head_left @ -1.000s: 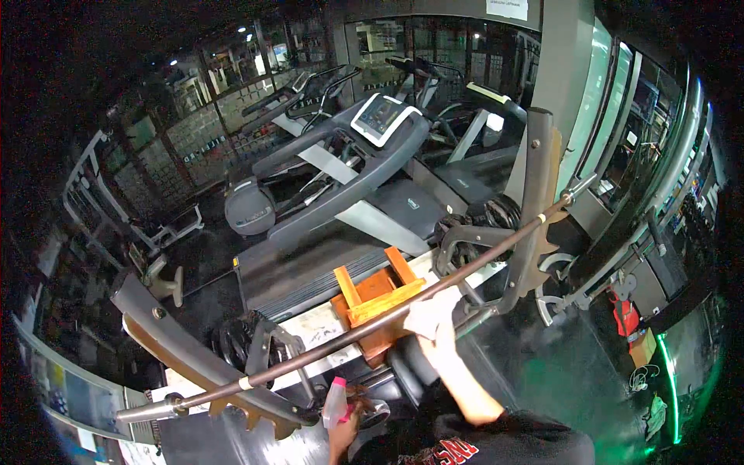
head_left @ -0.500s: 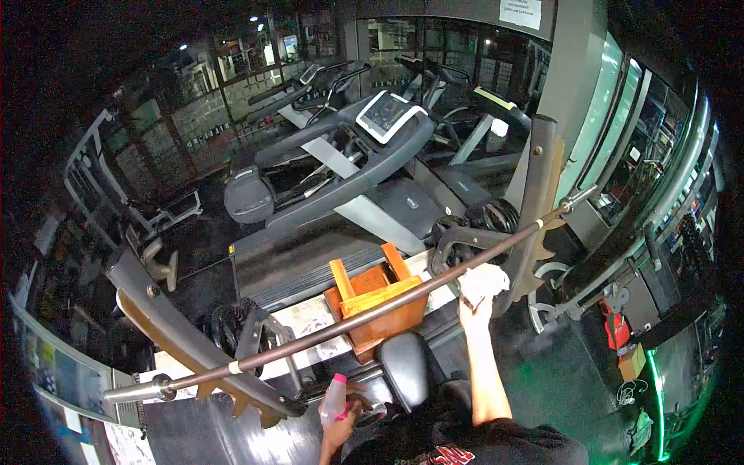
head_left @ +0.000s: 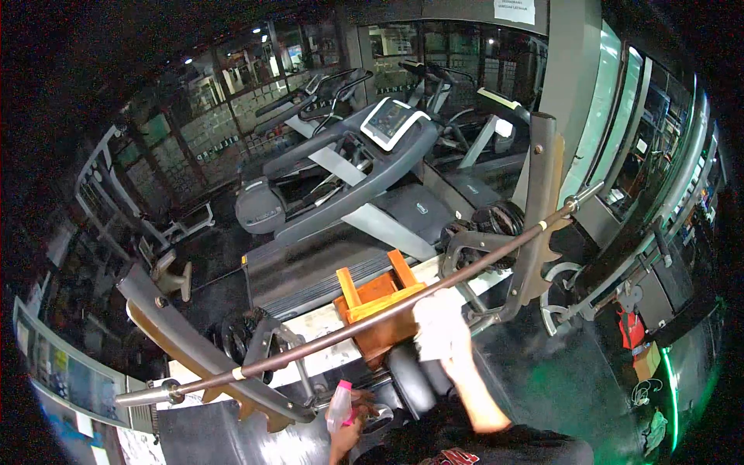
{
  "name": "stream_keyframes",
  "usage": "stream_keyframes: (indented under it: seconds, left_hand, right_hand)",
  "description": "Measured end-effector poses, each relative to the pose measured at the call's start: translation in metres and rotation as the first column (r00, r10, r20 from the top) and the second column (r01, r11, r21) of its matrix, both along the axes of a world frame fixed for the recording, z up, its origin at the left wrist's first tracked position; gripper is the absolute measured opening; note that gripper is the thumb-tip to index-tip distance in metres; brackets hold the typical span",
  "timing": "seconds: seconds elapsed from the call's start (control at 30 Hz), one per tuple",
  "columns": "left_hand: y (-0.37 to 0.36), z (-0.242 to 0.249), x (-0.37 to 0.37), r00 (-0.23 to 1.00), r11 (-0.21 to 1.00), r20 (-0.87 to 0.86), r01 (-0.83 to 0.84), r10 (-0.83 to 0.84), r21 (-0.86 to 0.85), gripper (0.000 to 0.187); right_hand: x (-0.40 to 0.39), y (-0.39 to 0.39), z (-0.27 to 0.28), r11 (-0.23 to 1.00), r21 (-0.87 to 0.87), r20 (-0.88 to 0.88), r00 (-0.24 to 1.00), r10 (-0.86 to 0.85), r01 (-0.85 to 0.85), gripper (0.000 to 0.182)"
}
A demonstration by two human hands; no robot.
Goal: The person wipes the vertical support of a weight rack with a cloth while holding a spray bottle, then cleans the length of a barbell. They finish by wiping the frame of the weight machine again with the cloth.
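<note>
A long barbell [head_left: 325, 341] lies slantwise across the two uprights of a rack in front of me. My right hand [head_left: 457, 353] is closed on a white cloth [head_left: 435, 316], which lies against the bar right of its middle. Below the bar at lower left, my left hand [head_left: 355, 422] grips a translucent bottle [head_left: 338, 407] with pink parts. The black padded bench [head_left: 412, 380] lies under the bar, between my two hands and partly covered by my right arm.
The rack's left upright [head_left: 194, 341] and right upright [head_left: 540, 178] hold the bar. Behind it stand an orange-brown wooden piece [head_left: 380, 329], weight plates [head_left: 496, 221] and a treadmill [head_left: 349, 170]. A green light strip [head_left: 671, 395] runs along the floor at right.
My right hand and the white cloth have moved left along the bar. The left hand keeps its hold on the bottle. The view has shifted slightly.
</note>
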State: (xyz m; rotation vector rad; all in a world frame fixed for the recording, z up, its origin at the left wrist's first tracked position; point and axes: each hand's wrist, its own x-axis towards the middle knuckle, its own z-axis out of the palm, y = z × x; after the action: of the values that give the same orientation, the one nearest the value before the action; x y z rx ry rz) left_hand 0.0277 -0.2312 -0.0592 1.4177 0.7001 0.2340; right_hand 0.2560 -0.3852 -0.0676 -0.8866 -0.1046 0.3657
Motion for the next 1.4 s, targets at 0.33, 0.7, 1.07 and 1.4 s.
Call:
stream_keyframes:
  seconds: [0.33,0.7,1.07,1.4]
  left_hand:
    - [-0.025,-0.001,0.03,0.89,0.994,0.447,0.059,-0.093,0.091,0.018]
    - [-0.05,0.008,0.051,0.857,0.982,0.514,-0.064,-0.037,0.178,0.029]
    - [-0.041,0.008,0.047,0.883,0.984,0.466,-0.024,-0.064,0.179,0.042]
    - [-0.069,-0.002,0.093,0.894,0.99,0.436,0.056,-0.107,0.128,0.051]
  right_hand:
    - [0.064,-0.022,-0.008,0.592,-0.577,0.581,0.792,-0.187,0.563,0.019]
    - [0.048,-0.039,0.009,0.809,-0.442,0.673,0.74,0.015,0.386,0.027]
    - [0.078,-0.005,0.04,0.501,-0.678,0.73,0.575,0.37,0.538,0.023]
    - [0.081,-0.069,0.044,0.833,-0.49,0.516,0.856,0.04,0.256,0.034]
